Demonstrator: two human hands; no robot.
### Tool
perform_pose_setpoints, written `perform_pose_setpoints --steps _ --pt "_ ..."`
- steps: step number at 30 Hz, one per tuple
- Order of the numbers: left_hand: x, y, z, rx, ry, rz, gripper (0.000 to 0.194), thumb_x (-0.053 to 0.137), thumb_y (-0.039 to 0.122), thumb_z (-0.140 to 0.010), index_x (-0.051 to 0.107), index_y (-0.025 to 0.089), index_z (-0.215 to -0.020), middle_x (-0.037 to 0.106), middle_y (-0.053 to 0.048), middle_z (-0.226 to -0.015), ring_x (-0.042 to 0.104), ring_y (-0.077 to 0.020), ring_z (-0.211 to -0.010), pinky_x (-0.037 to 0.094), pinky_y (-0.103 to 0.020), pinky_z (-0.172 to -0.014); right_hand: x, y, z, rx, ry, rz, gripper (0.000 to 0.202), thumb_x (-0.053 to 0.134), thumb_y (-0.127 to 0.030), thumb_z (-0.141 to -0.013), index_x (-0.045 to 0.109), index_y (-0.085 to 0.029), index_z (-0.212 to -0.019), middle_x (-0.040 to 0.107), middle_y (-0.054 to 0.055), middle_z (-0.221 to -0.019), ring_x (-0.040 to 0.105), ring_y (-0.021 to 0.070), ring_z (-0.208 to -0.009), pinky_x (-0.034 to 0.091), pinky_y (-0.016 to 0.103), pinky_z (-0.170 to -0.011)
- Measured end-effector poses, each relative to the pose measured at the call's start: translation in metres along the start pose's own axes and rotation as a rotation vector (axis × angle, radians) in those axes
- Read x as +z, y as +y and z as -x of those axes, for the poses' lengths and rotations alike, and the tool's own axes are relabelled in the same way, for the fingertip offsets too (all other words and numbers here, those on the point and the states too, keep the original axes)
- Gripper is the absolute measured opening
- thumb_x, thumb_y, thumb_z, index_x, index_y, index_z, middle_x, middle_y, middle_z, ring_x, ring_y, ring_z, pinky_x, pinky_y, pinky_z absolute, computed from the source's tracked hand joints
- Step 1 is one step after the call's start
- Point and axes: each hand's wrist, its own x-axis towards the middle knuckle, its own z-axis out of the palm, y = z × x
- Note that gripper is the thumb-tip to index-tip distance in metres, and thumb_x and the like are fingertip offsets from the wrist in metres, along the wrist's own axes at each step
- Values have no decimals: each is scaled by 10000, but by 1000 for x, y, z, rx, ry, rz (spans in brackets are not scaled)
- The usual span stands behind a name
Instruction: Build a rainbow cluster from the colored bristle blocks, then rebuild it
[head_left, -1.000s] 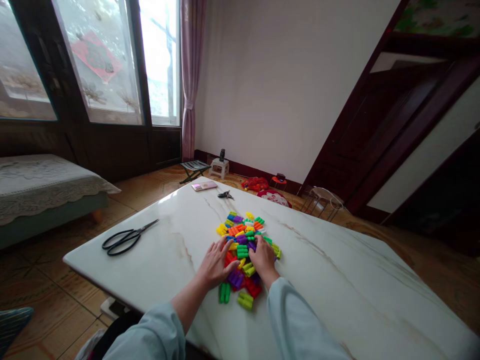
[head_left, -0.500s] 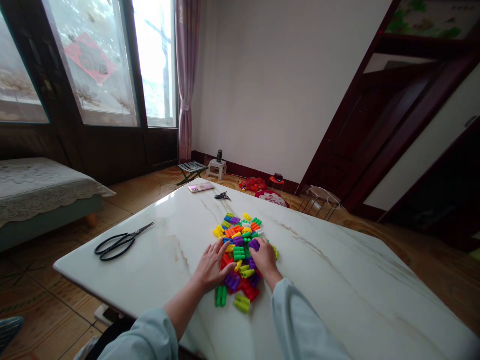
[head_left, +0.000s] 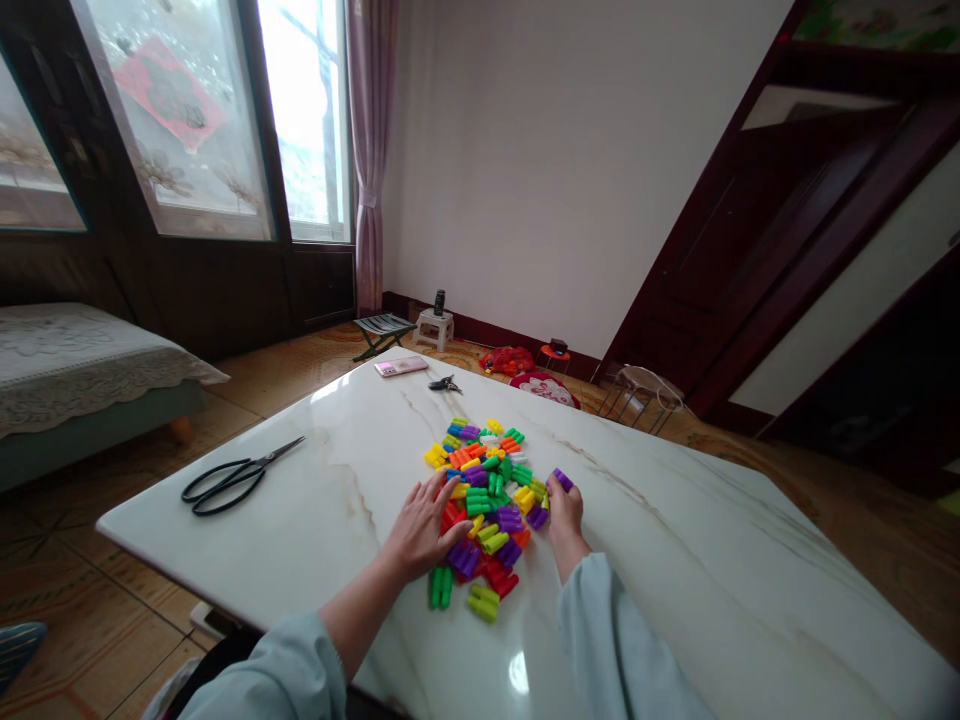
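Dozens of plastic building blocks [head_left: 478, 501] in purple, green, yellow, orange, red and blue lie heaped on the near middle of the worktop [head_left: 690, 540]. Of the two hands, the right hand [head_left: 566, 515] pinches a purple block [head_left: 561, 480] between thumb and fingers, just beside the heap's right edge. The left hand [head_left: 420, 527] lies with fingers loosely spread along the heap's left side; whether its fingertips press on any piece, I cannot tell.

The pinched block could twist out and drop if the grip is slack or off-centre. Pieces lean on one another, so a knock from either hand could set some sliding, the more so on such a glossy top. The lime-green block [head_left: 483, 603] at the near end seems the likeliest to be caught by a sleeve [head_left: 619, 620].

White with brown veining, the worktop also carries black-handled scissors [head_left: 256, 466] at left, with a pink phone [head_left: 401, 366] and small pliers [head_left: 445, 384] at the far end. Beyond, a folding stool [head_left: 384, 324] and a white plastic stool [head_left: 435, 325] stand on the tiled floor [head_left: 165, 590]; a lace-covered bed [head_left: 97, 360] is at left, a dark red door [head_left: 787, 220] at right.
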Motion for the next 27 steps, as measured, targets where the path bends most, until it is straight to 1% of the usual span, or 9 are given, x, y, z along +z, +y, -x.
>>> perform_pose_setpoints --steps 2,4,8,11,15,18,22,24,27 --pt "1 -1 0 2 8 -2 696 432 610 -871 322 253 -1458 338 -106 -1517 323 -289 -1388 225 -510 -1151 -1 -1 -1 6 -31 54 352 617 -533 -659 537 -203 -752 615 -2 -596 610 172 -603 460 255 -529" --pt "2 -2 0 7 16 0 689 442 601 -870 321 260 -1457 341 -100 -1516 326 -289 -1387 223 -511 -1151 -10 -3 -6 6 -56 127 355 629 -515 -647 545 -193 -771 629 0 -632 617 161 -606 463 242 -524" --pt "1 0 0 7 14 2 685 446 591 -873 323 255 -1457 340 -105 -1516 332 -285 -1385 228 -504 -1152 -39 -11 -24 -24 -116 351 251 614 -381 -673 558 -180 -812 631 0 -647 620 153 -576 451 234 -508" --pt "-1 2 0 3 -3 1 699 441 601 -873 317 241 -1460 339 -114 -1516 324 -281 -1390 222 -500 -1156 -61 -22 -42 -88 -186 577 202 640 -275 -654 600 -176 -825 622 -11 -620 595 145 -533 434 243 -533" --pt "-2 2 -1 -2 -19 -7 698 433 608 -875 313 247 -1461 329 -113 -1521 304 -278 -1400 214 -500 -1157 -80 -43 -62 -207 -280 855 206 667 -167 -615 673 -203 -817 672 13 -725 631 182 -724 412 255 -659" --pt "-1 1 -1 4 -17 -8 700 430 610 -876 300 254 -1465 328 -114 -1521 300 -284 -1402 214 -503 -1153 -84 -57 -67 -275 -369 1019 158 645 -97 -611 696 -220 -694 692 23 -768 628 207 -859 383 256 -721" --pt "0 0 0 3 -7 0 697 434 603 -876 299 257 -1465 327 -113 -1521 318 -287 -1392 225 -499 -1148 -82 -63 -61 -335 -456 1163 152 623 -94 -669 703 -221 -649 691 29 -794 618 195 -890 366 249 -749" --pt "0 0 0 6 3 7 692 446 596 -872 304 264 -1462 335 -102 -1518 328 -288 -1385 225 -498 -1148 -81 -61 -55 -356 -469 1205 159 610 -122 -715 720 -236 -721 693 26 -836 618 183 -880 368 247 -761" --pt "0 0 0 4 3 6 697 448 594 -871 305 255 -1463 356 -98 -1507 330 -286 -1384 218 -492 -1152 -81 -58 -47 -372 -431 1234 287 539 -146 -805 705 -267 -1005 691 39 -994 624 173 -918 377 251 -791"
